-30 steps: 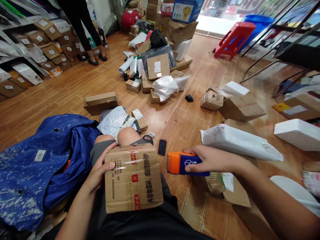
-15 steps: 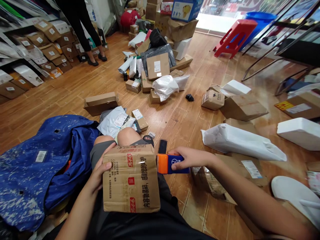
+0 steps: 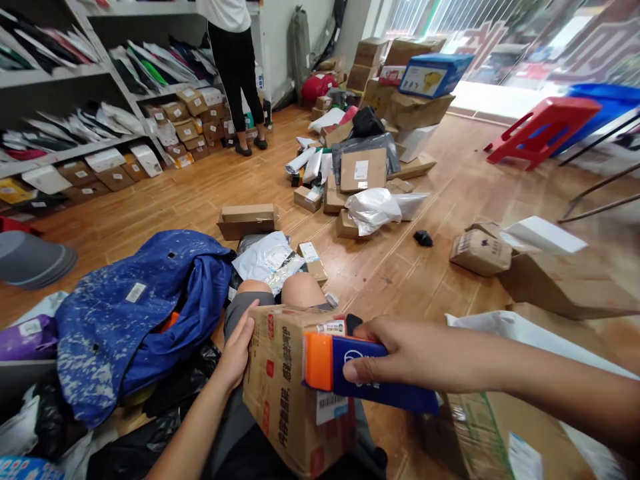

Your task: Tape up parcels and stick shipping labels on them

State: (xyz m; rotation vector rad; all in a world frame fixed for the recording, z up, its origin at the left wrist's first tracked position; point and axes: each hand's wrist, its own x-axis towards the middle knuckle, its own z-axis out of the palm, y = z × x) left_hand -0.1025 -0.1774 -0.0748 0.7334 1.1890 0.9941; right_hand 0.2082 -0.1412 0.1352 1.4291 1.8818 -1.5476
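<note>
A brown cardboard box point(image 3: 280, 380) with red and black print is tilted on my lap. My left hand point(image 3: 239, 350) holds its left side, with the thumb and fingers pressed along the edge. In my right hand point(image 3: 395, 353) is a blue and orange handheld device point(image 3: 319, 361), gripped by its blue body. Its orange end lies over the box's right face, close to a white barcode label point(image 3: 331, 407). I cannot tell whether the device touches the cardboard. Another label, partly hidden by the device, shows near the box's upper right edge.
A blue, white-stained sack point(image 3: 145, 313) lies at left. Ahead, parcels point(image 3: 363, 170) are heaped on the wooden floor; more boxes point(image 3: 483, 252) lie at right. A person point(image 3: 237, 73) stands by the shelves point(image 3: 120, 87). A red stool point(image 3: 543, 130) is at the far right.
The box has turned, so its labelled right face shows. My right hand has brought the device from beside the box to over that face. The view has swung left.
</note>
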